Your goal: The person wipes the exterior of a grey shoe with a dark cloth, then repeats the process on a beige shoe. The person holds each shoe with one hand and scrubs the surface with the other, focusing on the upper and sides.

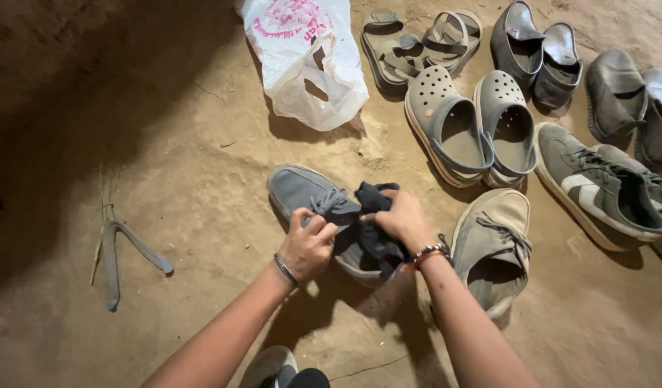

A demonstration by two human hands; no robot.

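The left hand is curled nearly closed, fingertips pinched on the laces and side of the grey sneaker at frame centre. The right hand is closed around a dark cloth and presses it onto the sneaker's opening — the cloth bunches over the tongue and hangs down past the heel end. Both wrists carry bracelets.

The grey sneaker lies on the dirt floor, sole down. Its long axis runs diagonally, toe toward the upper left of the frame, heel toward the lower right under the hands.

Just right of the right wrist lies a tan sneaker, toe toward the top of the frame, apart from the grey one. Above it sit a pair of perforated clogs; a green sneaker with a white stripe lies at right. A white plastic bag lies at upper centre, and a bent strap lies at lower left — well apart from the hands.
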